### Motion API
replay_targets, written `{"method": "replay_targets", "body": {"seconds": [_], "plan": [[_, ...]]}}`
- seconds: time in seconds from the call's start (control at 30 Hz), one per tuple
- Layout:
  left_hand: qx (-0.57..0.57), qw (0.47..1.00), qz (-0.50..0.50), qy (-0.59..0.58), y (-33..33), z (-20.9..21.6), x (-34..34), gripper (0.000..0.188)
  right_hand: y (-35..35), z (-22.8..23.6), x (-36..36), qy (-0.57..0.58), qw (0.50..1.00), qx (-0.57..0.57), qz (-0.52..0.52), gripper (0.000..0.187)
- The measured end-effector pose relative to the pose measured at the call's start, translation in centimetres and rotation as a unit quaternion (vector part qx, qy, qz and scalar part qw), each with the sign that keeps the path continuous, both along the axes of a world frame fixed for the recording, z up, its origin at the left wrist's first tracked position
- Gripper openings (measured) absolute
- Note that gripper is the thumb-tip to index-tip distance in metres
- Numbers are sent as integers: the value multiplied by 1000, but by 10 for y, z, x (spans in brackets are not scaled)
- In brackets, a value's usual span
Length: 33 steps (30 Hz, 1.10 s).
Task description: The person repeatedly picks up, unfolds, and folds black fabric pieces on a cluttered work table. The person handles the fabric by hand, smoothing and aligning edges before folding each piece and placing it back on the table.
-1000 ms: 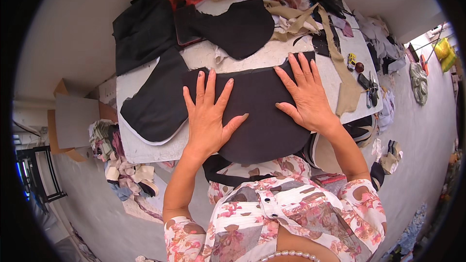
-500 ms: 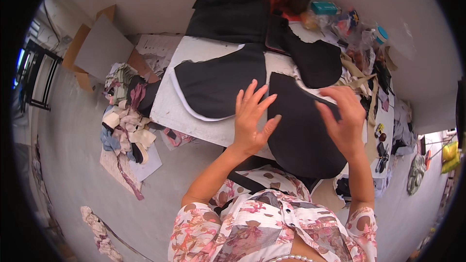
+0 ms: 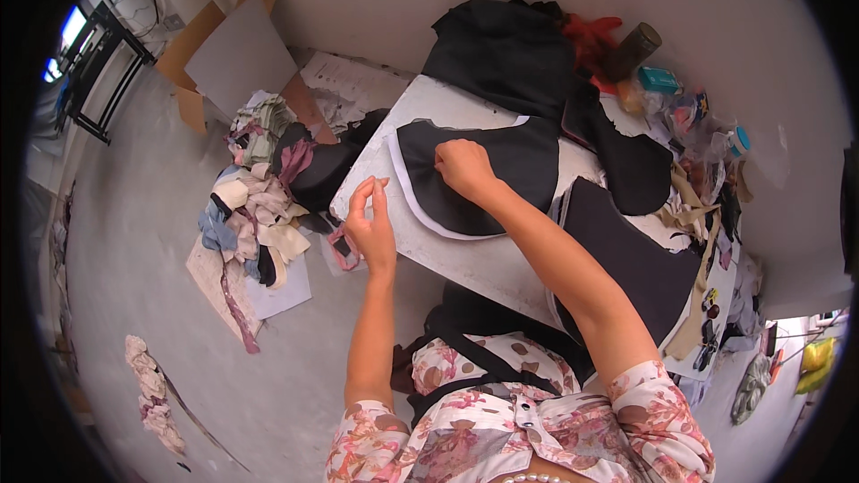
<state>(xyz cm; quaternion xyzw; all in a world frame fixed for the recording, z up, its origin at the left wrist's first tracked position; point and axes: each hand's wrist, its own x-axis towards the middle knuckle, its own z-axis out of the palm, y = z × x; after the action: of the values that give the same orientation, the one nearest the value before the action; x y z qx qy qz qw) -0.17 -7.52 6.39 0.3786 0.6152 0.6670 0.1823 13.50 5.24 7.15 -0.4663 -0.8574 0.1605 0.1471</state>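
Note:
On the white table (image 3: 474,273), a curved black fabric piece (image 3: 523,170) shows a white border along its rounded left and lower side. My right hand (image 3: 465,168) is closed over the left part of this piece, fingers curled under and partly hidden. Off the table's left edge, my left hand (image 3: 371,225) is raised with thumb and fingers pressed together; anything between them is too small to make out. Nearer my right side lies another curved black fabric piece (image 3: 626,255).
A stack of black fabric (image 3: 497,45) lies at the table's far side, beside a smaller black cut piece (image 3: 640,174). A dark canister (image 3: 635,49) and plastic bags crowd the back right. Fabric scraps (image 3: 259,201) pile up left of the table, near an open cardboard box (image 3: 237,54).
Both hands have moved left, away from the right black piece, and their spread fingers have closed. My right hand has come over the white-edged piece. The view has shifted leftward.

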Motion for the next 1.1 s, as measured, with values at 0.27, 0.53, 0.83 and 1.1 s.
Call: {"method": "replay_targets", "body": {"seconds": [0.27,0.53,0.83,1.1], "plan": [[-34,958,-28,285,58,-22,2,36,-5,12,8,48,999,-8,9,12],[-186,880,-36,436,60,-51,6,48,27,50,76,236,969,-17,-69,15],[-231,842,-39,486,66,-52,-3,48,9,167,217,620,780,-87,-10,15],[99,893,-439,-8,50,167,100,26,-63,199,193,327,909,247,76,17]]}}
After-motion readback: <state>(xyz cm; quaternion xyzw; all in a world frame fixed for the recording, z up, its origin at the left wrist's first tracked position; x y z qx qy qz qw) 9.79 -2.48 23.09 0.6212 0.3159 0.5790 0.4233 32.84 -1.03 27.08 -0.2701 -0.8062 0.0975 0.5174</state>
